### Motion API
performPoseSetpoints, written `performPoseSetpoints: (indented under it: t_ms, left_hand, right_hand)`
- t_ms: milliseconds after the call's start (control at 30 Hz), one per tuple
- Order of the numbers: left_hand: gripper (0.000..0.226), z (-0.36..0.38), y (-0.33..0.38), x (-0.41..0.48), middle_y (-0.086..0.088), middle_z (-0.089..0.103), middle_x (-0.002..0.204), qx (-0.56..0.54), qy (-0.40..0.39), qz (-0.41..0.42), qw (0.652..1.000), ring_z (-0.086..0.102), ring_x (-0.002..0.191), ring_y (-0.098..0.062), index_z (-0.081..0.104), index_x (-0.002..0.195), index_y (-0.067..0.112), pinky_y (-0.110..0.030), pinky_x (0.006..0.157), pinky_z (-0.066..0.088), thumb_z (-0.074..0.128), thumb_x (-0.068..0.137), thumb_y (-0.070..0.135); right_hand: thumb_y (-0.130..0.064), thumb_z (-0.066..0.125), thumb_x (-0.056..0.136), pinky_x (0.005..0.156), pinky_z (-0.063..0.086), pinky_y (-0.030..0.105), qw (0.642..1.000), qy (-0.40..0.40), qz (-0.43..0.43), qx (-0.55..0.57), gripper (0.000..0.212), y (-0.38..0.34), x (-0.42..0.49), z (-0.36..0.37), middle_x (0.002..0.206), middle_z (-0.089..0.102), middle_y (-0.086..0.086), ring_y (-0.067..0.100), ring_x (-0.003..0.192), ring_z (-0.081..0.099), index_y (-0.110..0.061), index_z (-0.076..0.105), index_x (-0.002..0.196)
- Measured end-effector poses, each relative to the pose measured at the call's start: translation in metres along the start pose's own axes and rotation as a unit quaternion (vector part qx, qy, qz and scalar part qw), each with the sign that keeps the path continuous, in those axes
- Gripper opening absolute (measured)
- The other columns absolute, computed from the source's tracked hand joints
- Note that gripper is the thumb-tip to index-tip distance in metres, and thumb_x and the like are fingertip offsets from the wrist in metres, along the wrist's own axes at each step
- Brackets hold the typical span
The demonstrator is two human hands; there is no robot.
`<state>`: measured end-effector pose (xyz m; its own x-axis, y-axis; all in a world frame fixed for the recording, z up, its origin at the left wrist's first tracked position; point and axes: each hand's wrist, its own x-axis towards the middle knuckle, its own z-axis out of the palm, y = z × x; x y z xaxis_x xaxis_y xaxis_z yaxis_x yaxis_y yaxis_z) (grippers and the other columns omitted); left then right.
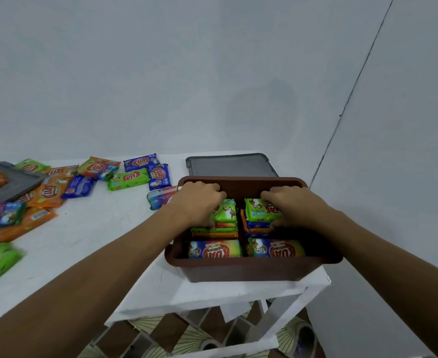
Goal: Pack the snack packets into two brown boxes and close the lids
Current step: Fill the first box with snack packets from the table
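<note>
A brown box (251, 271) stands open on the right end of the white table (88, 236). Inside it are stacks of snack packets. My left hand (197, 202) grips the far left stack (225, 215), with a green packet on top. My right hand (287, 205) grips the far right stack (256, 215), also topped by a green packet. Two multicoloured packets (214, 250) (277, 250) lie in the near half of the box. Behind the box lies its grey lid (231, 165).
Loose packets in orange, green and blue (96, 167) are scattered over the table's left and middle. A second grey lid (11, 184) at the far left carries an orange packet. The wall stands close behind the table, and the table's right edge is just beyond the box.
</note>
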<state>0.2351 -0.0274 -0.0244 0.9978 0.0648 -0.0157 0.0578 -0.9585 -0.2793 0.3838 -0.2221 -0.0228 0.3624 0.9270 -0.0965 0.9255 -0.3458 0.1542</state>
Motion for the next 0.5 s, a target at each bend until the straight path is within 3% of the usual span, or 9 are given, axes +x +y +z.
performPoseSetpoints:
  t_ms: [133,233,367,500]
  left_hand:
    - [0.066,0.000,0.001,0.000,-0.003,0.059,0.114,0.002,0.006,0.011,1.000,0.061,0.098,-0.024,0.051,0.130,0.019,-0.036,0.071,0.048,0.071,0.077,0.052]
    - [0.051,-0.007,-0.008,-0.002,-0.002,0.062,0.109,-0.022,-0.019,0.021,0.999,0.059,0.097,-0.023,0.058,0.118,0.020,-0.038,0.078,0.052,0.071,0.078,0.049]
    - [0.025,-0.012,-0.029,-0.015,-0.001,0.065,0.106,-0.116,-0.036,0.042,0.992,0.059,0.096,-0.020,0.062,0.113,0.020,-0.036,0.076,0.049,0.058,0.092,0.034]
    - [0.024,0.008,-0.046,-0.041,-0.002,0.064,0.107,-0.218,0.120,0.040,0.968,0.055,0.102,-0.019,0.064,0.108,0.015,-0.040,0.084,0.048,0.048,0.096,0.029]
  right_hand:
    - [-0.051,0.073,0.075,0.072,0.046,0.027,1.000,0.005,0.017,-0.011,0.053,-0.001,0.001,0.001,0.112,0.059,-0.005,0.015,0.095,0.057,-0.026,0.048,0.115]
    - [-0.055,0.072,0.075,0.080,0.050,0.031,0.999,-0.039,0.027,0.011,0.052,0.000,0.001,-0.006,0.112,0.058,-0.007,0.015,0.098,0.056,-0.028,0.050,0.114]
    - [-0.052,0.061,0.085,0.081,0.052,0.037,0.999,-0.027,0.014,0.038,0.034,-0.010,0.005,-0.020,0.107,0.059,-0.011,0.013,0.098,0.056,-0.034,0.059,0.113]
    - [-0.036,0.055,0.092,0.073,0.052,0.037,0.994,0.066,-0.006,0.084,0.018,-0.041,0.018,-0.033,0.095,0.063,-0.014,0.011,0.088,0.058,-0.032,0.062,0.109]
